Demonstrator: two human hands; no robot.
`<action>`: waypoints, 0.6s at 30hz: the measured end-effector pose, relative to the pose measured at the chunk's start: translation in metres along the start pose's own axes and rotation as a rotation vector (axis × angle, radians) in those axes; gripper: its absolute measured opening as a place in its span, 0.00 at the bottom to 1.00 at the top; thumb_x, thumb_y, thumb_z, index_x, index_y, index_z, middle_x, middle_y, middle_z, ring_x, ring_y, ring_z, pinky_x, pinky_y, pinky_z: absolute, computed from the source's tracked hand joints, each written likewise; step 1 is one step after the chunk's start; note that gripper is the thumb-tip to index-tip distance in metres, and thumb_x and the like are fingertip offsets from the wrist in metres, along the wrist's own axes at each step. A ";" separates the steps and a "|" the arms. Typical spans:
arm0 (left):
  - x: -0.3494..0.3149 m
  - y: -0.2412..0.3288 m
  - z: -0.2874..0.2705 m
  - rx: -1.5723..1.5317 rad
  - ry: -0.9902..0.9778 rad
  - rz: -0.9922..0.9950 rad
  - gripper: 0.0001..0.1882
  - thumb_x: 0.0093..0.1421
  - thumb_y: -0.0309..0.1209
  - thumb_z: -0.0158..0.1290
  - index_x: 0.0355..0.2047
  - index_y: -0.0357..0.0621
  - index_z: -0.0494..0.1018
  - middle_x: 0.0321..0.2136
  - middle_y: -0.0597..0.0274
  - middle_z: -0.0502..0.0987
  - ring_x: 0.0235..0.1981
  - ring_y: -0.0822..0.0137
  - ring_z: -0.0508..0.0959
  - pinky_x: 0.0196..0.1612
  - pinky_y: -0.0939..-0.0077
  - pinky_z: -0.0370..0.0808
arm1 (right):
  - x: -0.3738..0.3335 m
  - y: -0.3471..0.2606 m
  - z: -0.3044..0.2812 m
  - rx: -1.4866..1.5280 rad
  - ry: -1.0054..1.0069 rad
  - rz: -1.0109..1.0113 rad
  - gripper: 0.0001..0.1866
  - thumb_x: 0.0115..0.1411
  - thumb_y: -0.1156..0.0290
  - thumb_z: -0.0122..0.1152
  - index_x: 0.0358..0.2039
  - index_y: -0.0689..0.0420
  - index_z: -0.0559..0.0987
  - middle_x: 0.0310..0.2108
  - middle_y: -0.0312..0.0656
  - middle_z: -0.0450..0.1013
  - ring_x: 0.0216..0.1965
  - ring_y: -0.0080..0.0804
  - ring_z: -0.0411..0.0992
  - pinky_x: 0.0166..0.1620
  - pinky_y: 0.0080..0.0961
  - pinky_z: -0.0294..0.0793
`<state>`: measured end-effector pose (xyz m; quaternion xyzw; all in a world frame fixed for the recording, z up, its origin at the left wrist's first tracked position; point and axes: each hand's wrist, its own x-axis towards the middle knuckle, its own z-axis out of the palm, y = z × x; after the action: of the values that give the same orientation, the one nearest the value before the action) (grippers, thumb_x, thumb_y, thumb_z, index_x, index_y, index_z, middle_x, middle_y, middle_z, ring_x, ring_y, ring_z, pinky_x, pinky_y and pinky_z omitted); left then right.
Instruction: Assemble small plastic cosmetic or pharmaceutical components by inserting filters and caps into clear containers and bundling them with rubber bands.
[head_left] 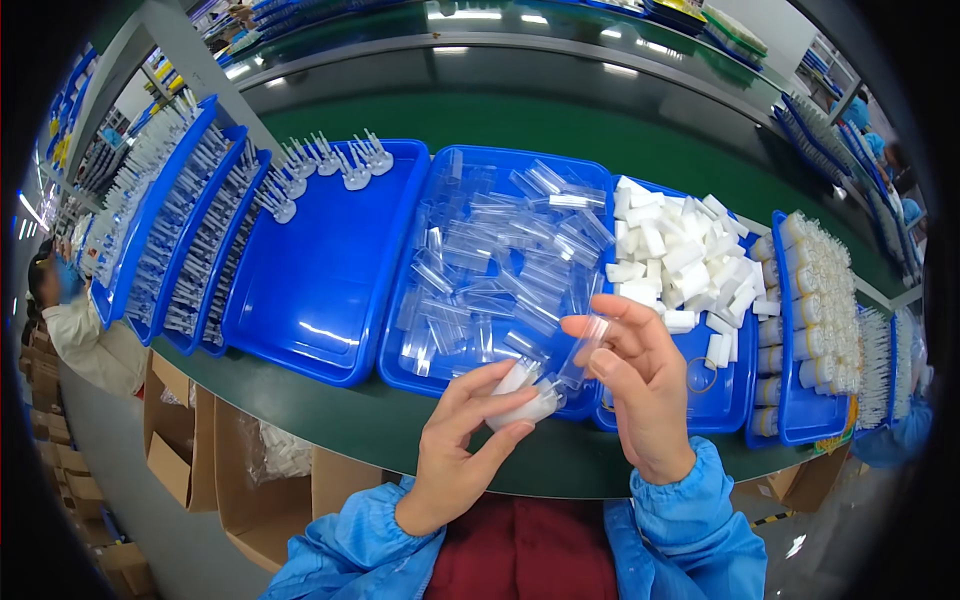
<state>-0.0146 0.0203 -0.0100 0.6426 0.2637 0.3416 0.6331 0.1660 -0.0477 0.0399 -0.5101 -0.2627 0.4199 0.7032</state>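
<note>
In the middle, near the front edge of the blue trays, my left hand (465, 435) is closed round a white plastic part (532, 405) with rounded sides and small clear tips at its upper end. My right hand (645, 385) pinches a clear plastic tube (584, 352) between thumb and fingers, tilted just above and beside that white part. Whether the tube touches the part I cannot tell. Behind my hands is a blue tray (398, 355) of loose clear tubes (480, 245). White foam-like blocks (690, 260) fill the back of the tray to the right.
A blue tray (300, 300) at left holds several pronged clear pieces (355, 170) along its back. Tilted trays (165, 225) full of similar pieces stand farther left. At right, stacked trays (812, 425) carry white cylindrical parts (815, 300). Cardboard boxes (265, 500) sit below the green bench (365, 425).
</note>
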 end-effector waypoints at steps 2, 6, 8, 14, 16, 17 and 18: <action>0.000 0.002 0.001 0.012 -0.017 0.002 0.17 0.60 0.21 0.62 0.51 0.42 0.81 0.59 0.53 0.69 0.56 0.61 0.74 0.57 0.68 0.73 | -0.002 -0.001 -0.002 -0.043 -0.011 -0.075 0.25 0.62 0.79 0.64 0.59 0.65 0.70 0.46 0.44 0.76 0.41 0.21 0.72 0.49 0.21 0.73; 0.001 0.005 0.005 -0.004 -0.042 0.006 0.17 0.61 0.21 0.61 0.51 0.40 0.80 0.59 0.53 0.69 0.56 0.61 0.74 0.57 0.69 0.74 | -0.007 0.003 -0.017 -0.132 -0.060 -0.087 0.22 0.58 0.79 0.71 0.51 0.65 0.73 0.38 0.40 0.75 0.40 0.21 0.73 0.46 0.20 0.74; 0.000 0.007 0.007 -0.010 -0.057 -0.007 0.17 0.61 0.20 0.61 0.51 0.39 0.80 0.59 0.52 0.68 0.56 0.61 0.74 0.57 0.69 0.74 | -0.009 0.008 -0.020 -0.174 -0.033 -0.132 0.19 0.56 0.78 0.73 0.45 0.64 0.74 0.37 0.40 0.75 0.39 0.21 0.74 0.44 0.20 0.75; -0.003 0.008 0.014 -0.019 -0.060 -0.012 0.17 0.62 0.18 0.59 0.52 0.36 0.78 0.59 0.52 0.68 0.57 0.62 0.75 0.56 0.71 0.77 | -0.007 0.014 -0.027 -0.148 -0.035 -0.010 0.16 0.55 0.77 0.74 0.35 0.59 0.71 0.34 0.43 0.77 0.37 0.24 0.76 0.41 0.22 0.76; -0.004 0.009 0.016 -0.021 -0.051 -0.026 0.17 0.62 0.18 0.59 0.53 0.35 0.78 0.59 0.52 0.68 0.56 0.62 0.75 0.56 0.72 0.78 | -0.008 0.017 -0.026 -0.072 0.007 0.012 0.17 0.55 0.77 0.75 0.34 0.59 0.71 0.33 0.43 0.78 0.37 0.24 0.76 0.41 0.22 0.76; -0.004 0.009 0.017 -0.012 -0.057 -0.022 0.17 0.62 0.18 0.58 0.53 0.35 0.78 0.59 0.52 0.68 0.56 0.62 0.75 0.55 0.72 0.78 | -0.008 0.019 -0.026 -0.034 0.026 0.022 0.17 0.55 0.77 0.75 0.34 0.59 0.70 0.33 0.43 0.78 0.37 0.24 0.76 0.41 0.22 0.76; -0.005 0.009 0.018 -0.002 -0.061 -0.019 0.17 0.63 0.18 0.58 0.53 0.35 0.78 0.59 0.52 0.68 0.56 0.62 0.75 0.55 0.72 0.78 | -0.009 0.022 -0.026 -0.042 0.014 -0.007 0.17 0.55 0.76 0.75 0.34 0.59 0.70 0.33 0.43 0.78 0.37 0.24 0.77 0.41 0.22 0.76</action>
<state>-0.0044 0.0048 -0.0009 0.6498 0.2498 0.3161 0.6446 0.1747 -0.0655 0.0114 -0.5268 -0.2681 0.4084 0.6955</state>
